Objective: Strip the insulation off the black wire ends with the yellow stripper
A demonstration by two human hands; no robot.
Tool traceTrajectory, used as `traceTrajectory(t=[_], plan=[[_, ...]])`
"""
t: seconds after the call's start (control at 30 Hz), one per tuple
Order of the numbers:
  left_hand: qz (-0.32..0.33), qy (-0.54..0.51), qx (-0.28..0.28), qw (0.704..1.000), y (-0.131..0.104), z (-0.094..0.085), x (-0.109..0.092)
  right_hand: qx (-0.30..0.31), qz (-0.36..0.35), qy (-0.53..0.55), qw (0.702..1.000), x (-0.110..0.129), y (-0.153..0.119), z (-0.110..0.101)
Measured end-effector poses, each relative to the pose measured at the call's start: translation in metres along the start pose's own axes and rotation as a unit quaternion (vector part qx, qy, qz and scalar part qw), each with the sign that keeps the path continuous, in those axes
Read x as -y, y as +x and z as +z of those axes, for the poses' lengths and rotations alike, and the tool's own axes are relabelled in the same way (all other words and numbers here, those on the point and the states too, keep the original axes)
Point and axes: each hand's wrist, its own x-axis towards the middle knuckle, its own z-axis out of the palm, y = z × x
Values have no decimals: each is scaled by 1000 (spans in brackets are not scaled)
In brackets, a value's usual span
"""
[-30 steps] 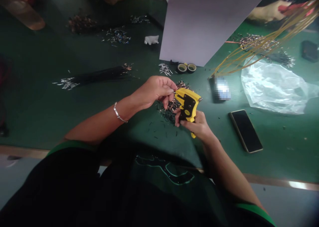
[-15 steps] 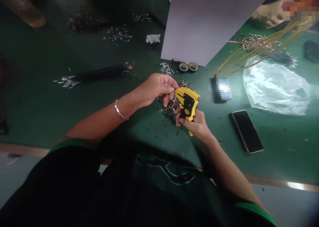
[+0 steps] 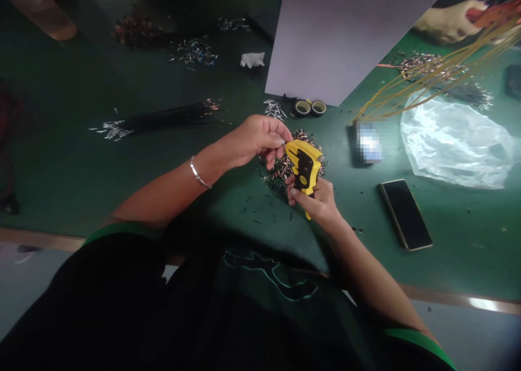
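Note:
A yellow and black wire stripper is gripped by its handles in my right hand, its jaws pointing up and left. My left hand is closed in a pinch right at those jaws; whatever lies between the fingertips is too small to make out. Under both hands a heap of short wire pieces with copper-coloured bits spreads over the green table. Just beyond my left fingers lies a small pile of silvery terminals, with two rolls of tape beside it.
A bundle of black wires lies at left. To the right are a phone, a clear plastic bag and yellow wires. A white board juts in from the back. A co-worker's hand holds a red tool at the upper right.
The wire stripper has tilted slightly, its lower end shifting left. My left hand keeps its pinch at the jaws. The view has shifted a little.

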Motion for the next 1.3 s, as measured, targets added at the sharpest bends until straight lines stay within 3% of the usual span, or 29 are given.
traceTrajectory(t=[0.3, 0.63, 0.83, 0.97, 1.3], plan=[[13, 17, -15, 1000, 2, 0, -1, -18, -15, -67, 997, -5, 0, 1], [26, 14, 11, 1000, 7, -5, 5, -60, -53, -177, 981, -12, 4, 5], [31, 25, -2, 999, 5, -4, 6, -35, -16, -24, 999, -17, 0, -1], [40, 26, -3, 999, -1, 2, 4, -26, 10, 113, 993, -9, 0, -7], [34, 12, -21, 999, -14, 18, -2, -18, 24, 169, 985, 2, 1, -7]])
